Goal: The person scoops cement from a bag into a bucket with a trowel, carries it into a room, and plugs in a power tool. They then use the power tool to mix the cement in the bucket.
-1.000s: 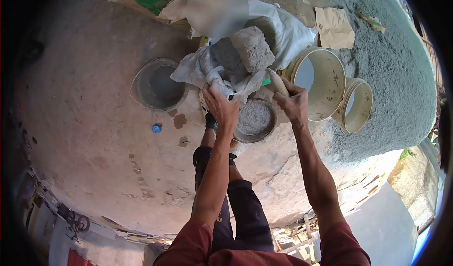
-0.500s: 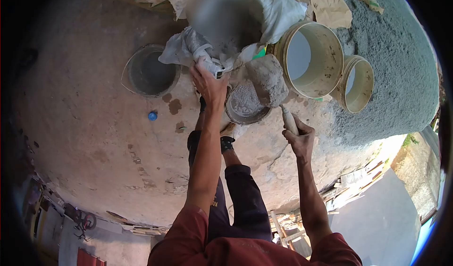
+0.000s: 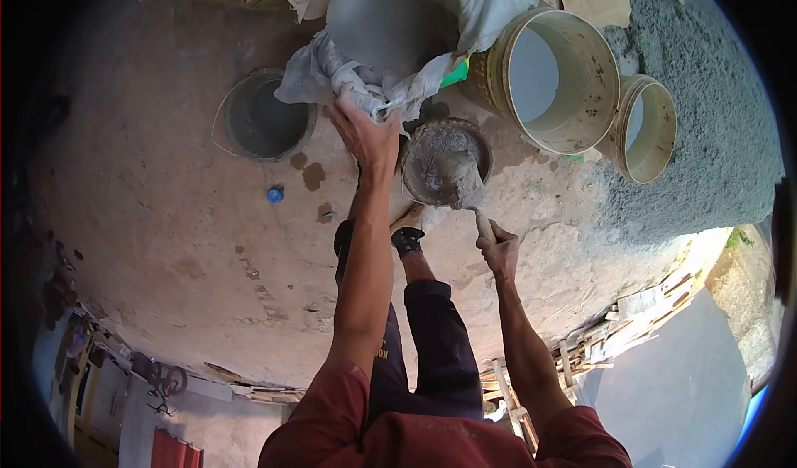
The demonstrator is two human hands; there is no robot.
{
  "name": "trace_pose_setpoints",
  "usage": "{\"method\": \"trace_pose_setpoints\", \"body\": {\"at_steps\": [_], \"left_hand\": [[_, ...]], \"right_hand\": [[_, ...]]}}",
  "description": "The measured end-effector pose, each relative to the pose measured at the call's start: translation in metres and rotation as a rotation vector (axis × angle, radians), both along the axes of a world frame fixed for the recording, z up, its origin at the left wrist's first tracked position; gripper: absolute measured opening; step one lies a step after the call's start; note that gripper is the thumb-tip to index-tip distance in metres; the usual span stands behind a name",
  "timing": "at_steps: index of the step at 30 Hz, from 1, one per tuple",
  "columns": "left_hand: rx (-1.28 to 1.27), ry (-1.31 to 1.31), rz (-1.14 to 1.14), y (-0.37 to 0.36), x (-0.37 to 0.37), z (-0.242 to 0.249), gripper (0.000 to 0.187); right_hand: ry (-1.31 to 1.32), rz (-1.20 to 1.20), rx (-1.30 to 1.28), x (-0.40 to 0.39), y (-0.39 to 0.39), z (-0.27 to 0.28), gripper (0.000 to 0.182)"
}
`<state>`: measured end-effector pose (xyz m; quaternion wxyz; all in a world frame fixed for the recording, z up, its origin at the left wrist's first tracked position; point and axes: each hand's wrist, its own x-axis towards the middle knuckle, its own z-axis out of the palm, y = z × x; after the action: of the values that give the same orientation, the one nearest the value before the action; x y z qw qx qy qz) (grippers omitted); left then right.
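My left hand [image 3: 367, 140] is closed on the bunched near edge of a white sack [image 3: 494, 16], which lies rolled open around pale grey powder [image 3: 390, 32]. My right hand [image 3: 501, 254] grips the handle of a trowel [image 3: 469, 187] from below. The trowel's grey-caked blade is down inside a small round bucket [image 3: 410, 182], over the grey mix there. This bucket stands just right of my left hand, close to my foot.
At the right stand a large pail [image 3: 610, 103] and a smaller pail [image 3: 664, 157], both holding pale liquid. A dark bucket [image 3: 241, 136] with a wire handle is at left, near a blue cap [image 3: 275, 194]. Grey gravelly material [image 3: 706, 136] spreads at far right.
The trowel, earlier raised with its broad grey-coated blade over the small bucket's right side, has dropped into the bucket. My right hand moved left and down; my left hand keeps hold of the sack.
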<state>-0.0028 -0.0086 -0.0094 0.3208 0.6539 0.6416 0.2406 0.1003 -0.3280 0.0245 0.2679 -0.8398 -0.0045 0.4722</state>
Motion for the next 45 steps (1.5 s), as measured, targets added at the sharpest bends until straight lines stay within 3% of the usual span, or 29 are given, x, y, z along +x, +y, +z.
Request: {"method": "trace_pose_setpoints", "body": {"at_steps": [10, 21, 23, 28, 35, 37, 45], "left_hand": [[0.024, -0.009, -0.017, -0.002, 0.0, 0.001, 0.087], [0.095, -0.03, -0.013, -0.003, 0.0, 0.001, 0.087], [0.076, -0.034, -0.007, -0.003, -0.001, 0.0, 0.087], [0.043, -0.029, 0.008, -0.002, -0.001, -0.003, 0.087], [0.036, -0.039, 0.009, -0.002, -0.001, -0.002, 0.087], [0.035, -0.058, 0.013, -0.002, -0.001, -0.001, 0.087], [0.01, -0.067, -0.003, -0.002, -0.006, 0.006, 0.085]], "right_hand": [[-0.011, 0.01, -0.089, -0.011, -0.002, -0.031, 0.049], [-0.03, 0.108, -0.127, -0.006, 0.011, -0.021, 0.047], [-0.012, 0.122, -0.141, -0.002, 0.018, -0.017, 0.047], [0.128, 0.079, -0.135, 0.006, 0.036, -0.003, 0.025], [0.214, 0.045, -0.245, 0.024, 0.053, 0.022, 0.029], [0.291, -0.057, -0.271, 0.027, 0.053, 0.027, 0.015], [0.252, 0.04, -0.181, 0.039, 0.056, 0.096, 0.012]]}}
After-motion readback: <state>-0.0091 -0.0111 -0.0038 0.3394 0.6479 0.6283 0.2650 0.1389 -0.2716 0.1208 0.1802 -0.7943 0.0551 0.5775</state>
